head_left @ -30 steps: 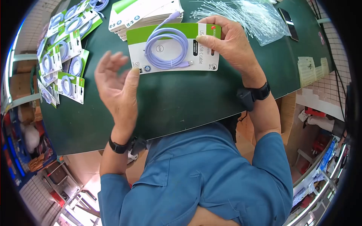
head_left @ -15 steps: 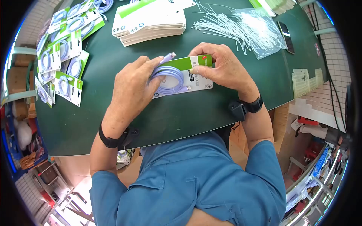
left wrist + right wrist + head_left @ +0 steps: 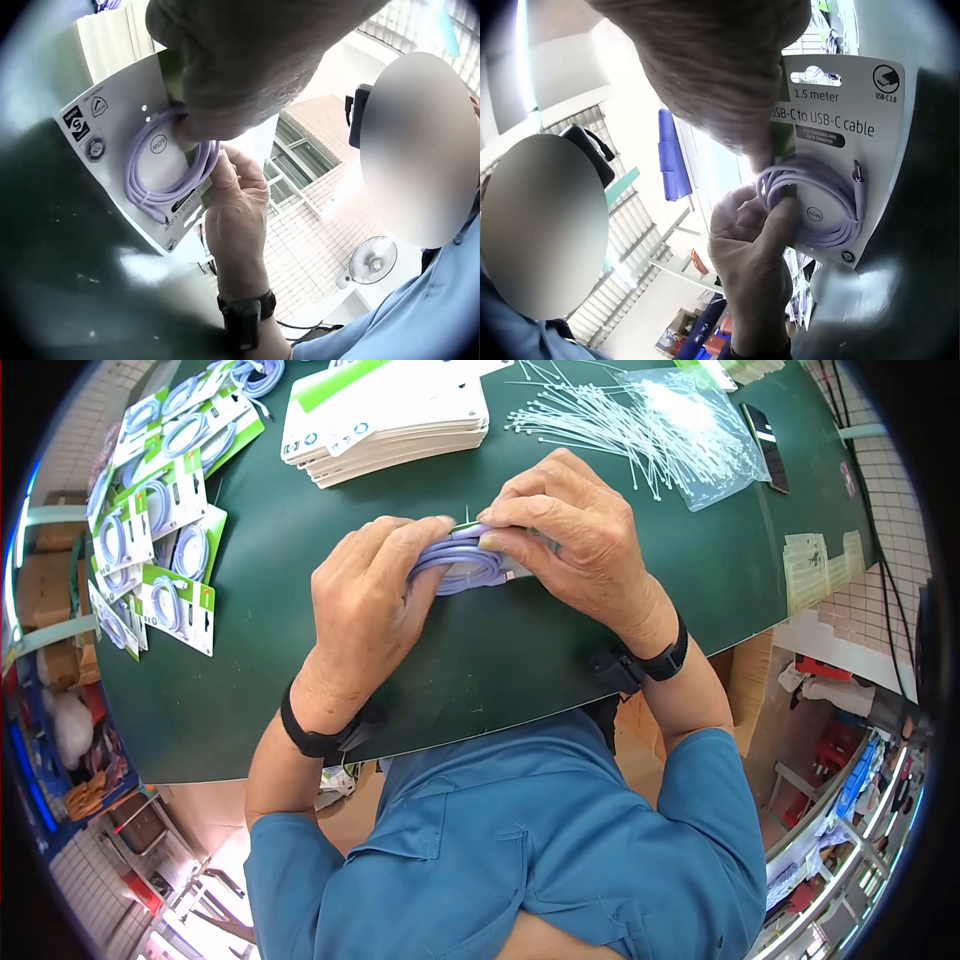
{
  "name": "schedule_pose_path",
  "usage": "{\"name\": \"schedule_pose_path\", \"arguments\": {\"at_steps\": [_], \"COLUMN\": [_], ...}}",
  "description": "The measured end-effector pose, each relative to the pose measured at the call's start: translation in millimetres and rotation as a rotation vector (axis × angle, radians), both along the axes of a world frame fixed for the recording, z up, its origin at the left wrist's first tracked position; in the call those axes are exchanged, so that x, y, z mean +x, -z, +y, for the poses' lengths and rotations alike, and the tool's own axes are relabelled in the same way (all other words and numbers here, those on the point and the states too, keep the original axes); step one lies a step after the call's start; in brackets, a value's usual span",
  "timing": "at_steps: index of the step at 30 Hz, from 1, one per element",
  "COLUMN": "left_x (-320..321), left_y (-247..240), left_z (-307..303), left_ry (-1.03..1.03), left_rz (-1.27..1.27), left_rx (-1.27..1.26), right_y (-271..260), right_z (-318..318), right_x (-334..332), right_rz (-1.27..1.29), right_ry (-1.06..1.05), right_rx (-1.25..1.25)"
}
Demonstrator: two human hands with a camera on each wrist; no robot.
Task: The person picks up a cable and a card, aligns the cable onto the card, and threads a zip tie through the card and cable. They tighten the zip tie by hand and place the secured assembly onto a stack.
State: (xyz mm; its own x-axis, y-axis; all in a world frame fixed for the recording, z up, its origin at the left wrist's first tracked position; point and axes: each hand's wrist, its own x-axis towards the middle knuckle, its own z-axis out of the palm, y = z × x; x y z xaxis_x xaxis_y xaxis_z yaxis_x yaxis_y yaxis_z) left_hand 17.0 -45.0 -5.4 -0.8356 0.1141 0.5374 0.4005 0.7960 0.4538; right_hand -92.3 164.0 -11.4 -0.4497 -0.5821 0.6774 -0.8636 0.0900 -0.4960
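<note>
A coiled lilac cable (image 3: 462, 568) lies against a white and green card, held tilted above the green table. My left hand (image 3: 372, 592) grips the coil and card from the left, thumb on the coil. From the right, my right hand (image 3: 580, 545) pinches the card's top edge and coil, its fingertips close to the left hand's. In the left wrist view the card (image 3: 109, 142) shows its printed face with the cable (image 3: 139, 176) on it. The right wrist view shows the plug (image 3: 858, 176) beside the coil, with the card's hanging slot near my right hand.
Carded cables (image 3: 165, 510) lie piled at the left. A stack of cards (image 3: 390, 435) stands behind the hands. White cable ties (image 3: 620, 435), a plastic bag (image 3: 705, 460) and a phone (image 3: 765, 445) are at the back right. Yellowish paper (image 3: 805, 568) is on the right side.
My left hand has come in from beside the card and taken hold of the coil and card. The card has tilted, and my right hand has moved along its top edge toward the left hand.
</note>
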Motion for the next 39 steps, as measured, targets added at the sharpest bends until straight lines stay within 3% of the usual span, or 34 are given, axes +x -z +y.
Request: {"name": "schedule_pose_path", "arguments": {"at_steps": [9, 39], "left_x": [-4, -21], "left_y": [6, 10], "left_z": [-2, -3], "left_ry": [0.101, 0.089], "left_rz": [0.184, 0.239], "left_rx": [0.013, -0.028], "right_y": [3, 3], "right_z": [5, 8], "right_x": [-3, -9], "right_rz": [-0.053, -0.030], "right_ry": [-0.042, -0.052], "right_rx": [-0.058, -0.036]}}
